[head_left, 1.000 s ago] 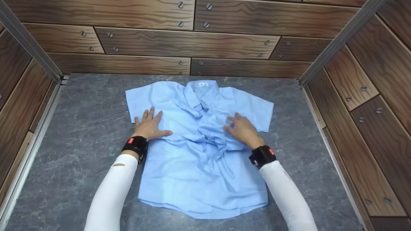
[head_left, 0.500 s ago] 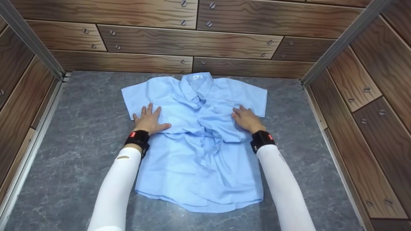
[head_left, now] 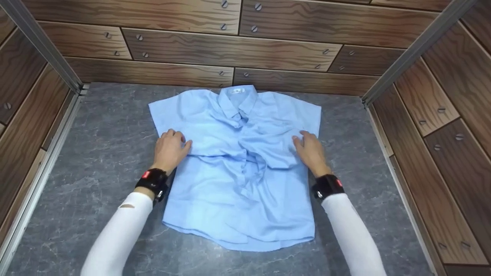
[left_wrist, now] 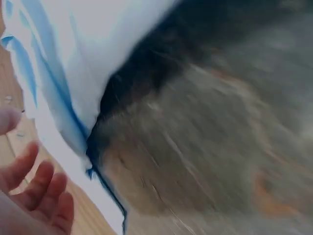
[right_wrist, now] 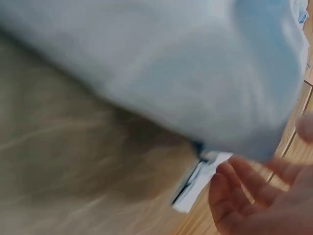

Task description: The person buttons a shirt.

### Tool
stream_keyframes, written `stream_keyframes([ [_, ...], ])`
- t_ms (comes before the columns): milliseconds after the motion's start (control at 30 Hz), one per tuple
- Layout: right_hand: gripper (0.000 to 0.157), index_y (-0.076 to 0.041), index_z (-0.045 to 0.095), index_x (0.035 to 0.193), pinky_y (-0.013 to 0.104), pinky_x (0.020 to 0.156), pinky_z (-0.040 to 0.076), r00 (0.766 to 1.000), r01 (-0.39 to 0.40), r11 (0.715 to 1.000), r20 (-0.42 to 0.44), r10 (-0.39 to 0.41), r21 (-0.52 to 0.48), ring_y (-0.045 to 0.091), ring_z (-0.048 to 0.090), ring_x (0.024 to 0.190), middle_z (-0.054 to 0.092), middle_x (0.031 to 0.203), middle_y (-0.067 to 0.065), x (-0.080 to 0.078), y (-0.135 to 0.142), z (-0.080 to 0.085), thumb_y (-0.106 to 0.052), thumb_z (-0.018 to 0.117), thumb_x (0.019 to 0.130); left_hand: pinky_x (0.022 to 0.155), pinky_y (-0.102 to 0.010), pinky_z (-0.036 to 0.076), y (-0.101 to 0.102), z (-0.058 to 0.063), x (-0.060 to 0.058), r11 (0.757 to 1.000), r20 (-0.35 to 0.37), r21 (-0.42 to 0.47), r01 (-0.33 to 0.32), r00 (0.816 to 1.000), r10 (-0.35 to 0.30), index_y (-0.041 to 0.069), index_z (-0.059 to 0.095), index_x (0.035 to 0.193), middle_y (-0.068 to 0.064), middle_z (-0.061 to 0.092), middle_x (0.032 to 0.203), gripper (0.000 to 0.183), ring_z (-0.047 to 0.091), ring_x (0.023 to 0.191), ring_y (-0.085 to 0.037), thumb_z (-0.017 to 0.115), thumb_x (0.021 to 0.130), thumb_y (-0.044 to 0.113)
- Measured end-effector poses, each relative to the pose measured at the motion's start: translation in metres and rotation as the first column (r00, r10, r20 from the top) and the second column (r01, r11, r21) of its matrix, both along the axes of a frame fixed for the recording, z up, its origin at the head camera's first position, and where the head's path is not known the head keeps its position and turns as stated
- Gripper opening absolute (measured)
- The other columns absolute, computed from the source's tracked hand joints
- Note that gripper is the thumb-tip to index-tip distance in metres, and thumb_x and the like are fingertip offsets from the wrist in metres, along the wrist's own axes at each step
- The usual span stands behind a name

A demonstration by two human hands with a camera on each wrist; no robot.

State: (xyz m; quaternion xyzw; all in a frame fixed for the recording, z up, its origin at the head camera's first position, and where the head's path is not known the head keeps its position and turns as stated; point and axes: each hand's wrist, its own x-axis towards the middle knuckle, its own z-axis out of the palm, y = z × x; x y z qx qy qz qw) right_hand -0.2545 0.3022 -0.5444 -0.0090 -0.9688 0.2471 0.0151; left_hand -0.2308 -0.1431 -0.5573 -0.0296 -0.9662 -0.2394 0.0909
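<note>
A light blue short-sleeved shirt lies front up, its collar at the far side and its hem towards me. Creases bunch across the middle of its front. My left hand is over the shirt's left edge just below the sleeve. In the left wrist view its fingers are loosely bent, with a gap between them and the thumb. At the opposite edge, below the other sleeve, is my right hand. The right wrist view shows its relaxed fingers right beside the shirt's edge, the thumb apart from them.
The shirt rests on a dark grey marbled surface. Wood-patterned panels close off the back, and similar panels stand at the sides. Metal rails run along the corners.
Both hands have moved outward to the shirt's side edges. The left hand's spread fingers have drawn together and bent. The shirt sits slightly farther up in the view.
</note>
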Motion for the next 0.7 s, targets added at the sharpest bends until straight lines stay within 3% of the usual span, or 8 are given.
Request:
stream_keyframes([
  [100, 0.069, -0.001, 0.053, 0.131, 0.055, 0.098, 0.040, 0.995, 0.090, 0.996, 0.047, -0.090, 0.005, 0.044, 0.054, 0.115, 0.059, 0.122, 0.026, 0.014, 0.015, -0.001, -0.059, 0.039, 0.096, 0.063, -0.044, 0.042, -0.010, 0.004, 0.014, 1.000, 0.034, -0.014, -0.005, 0.999, 0.006, 0.011, 0.061, 0.073, -0.009, 0.059, 0.075, 0.027, 0.057, 0.070, -0.031, 0.060, 0.090, 0.031],
  [233, 0.091, -0.001, 0.056, 0.130, 0.058, 0.098, 0.040, 0.974, 0.109, 0.994, 0.195, -0.113, 0.032, 0.048, 0.053, 0.117, 0.056, 0.129, 0.028, 0.029, 0.033, -0.002, -0.077, 0.031, 0.087, 0.056, -0.041, 0.041, -0.019, 0.003, 0.031, 1.000, 0.138, 0.004, 0.001, 0.990, -0.002, 0.013, 0.060, 0.069, -0.007, 0.059, 0.070, 0.021, 0.056, 0.064, -0.028, 0.057, 0.087, 0.026],
  [333, 0.095, -0.002, 0.057, 0.130, 0.056, 0.098, 0.041, 0.964, 0.066, 0.998, 0.256, -0.064, 0.003, 0.045, 0.054, 0.117, 0.057, 0.131, 0.026, 0.038, 0.041, -0.002, -0.081, 0.036, 0.083, 0.066, -0.045, 0.046, -0.019, -0.003, 0.041, 0.999, 0.187, 0.034, 0.012, 0.982, -0.019, 0.008, 0.067, 0.087, -0.012, 0.062, 0.086, 0.019, 0.059, 0.079, -0.032, 0.060, 0.086, 0.025],
  [400, 0.094, -0.001, 0.054, 0.133, 0.054, 0.100, 0.042, 0.962, 0.025, 0.999, 0.274, -0.014, -0.038, 0.043, 0.054, 0.119, 0.056, 0.132, 0.025, 0.041, 0.043, -0.003, -0.079, 0.044, 0.081, 0.079, -0.050, 0.046, -0.018, -0.008, 0.043, 0.999, 0.191, 0.046, 0.020, 0.981, -0.029, 0.003, 0.067, 0.108, -0.017, 0.061, 0.102, 0.032, 0.057, 0.095, -0.036, 0.062, 0.087, 0.026],
  [467, 0.092, 0.000, 0.053, 0.134, 0.052, 0.098, 0.043, 0.959, -0.026, 0.996, 0.278, 0.048, -0.080, 0.040, 0.056, 0.117, 0.057, 0.131, 0.024, 0.043, 0.043, -0.005, -0.075, 0.052, 0.081, 0.091, -0.052, 0.042, -0.015, -0.012, 0.042, 0.998, 0.183, 0.059, 0.031, 0.982, -0.042, 0.001, 0.059, 0.127, -0.022, 0.055, 0.116, 0.048, 0.052, 0.108, -0.039, 0.065, 0.088, 0.028],
  [533, 0.085, -0.001, 0.056, 0.131, 0.048, 0.094, 0.046, 0.956, -0.080, 0.988, 0.270, 0.113, -0.131, 0.035, 0.059, 0.111, 0.060, 0.125, 0.021, 0.044, 0.041, -0.007, -0.070, 0.058, 0.082, 0.097, -0.052, 0.038, -0.012, -0.014, 0.040, 0.997, 0.178, 0.071, 0.040, 0.983, -0.052, 0.000, 0.053, 0.134, -0.024, 0.051, 0.122, 0.056, 0.048, 0.114, -0.040, 0.066, 0.089, 0.030],
  [700, 0.051, -0.008, 0.066, 0.108, 0.034, 0.077, 0.046, 0.951, -0.151, 0.950, 0.222, 0.215, -0.274, 0.021, 0.057, 0.085, 0.065, 0.099, 0.008, 0.045, 0.037, -0.010, -0.052, 0.070, 0.083, 0.102, -0.052, 0.034, -0.007, -0.014, 0.029, 0.990, 0.188, 0.137, 0.036, 0.980, -0.061, -0.001, 0.055, 0.130, -0.026, 0.046, 0.127, 0.052, 0.044, 0.118, -0.041, 0.065, 0.090, 0.031],
])
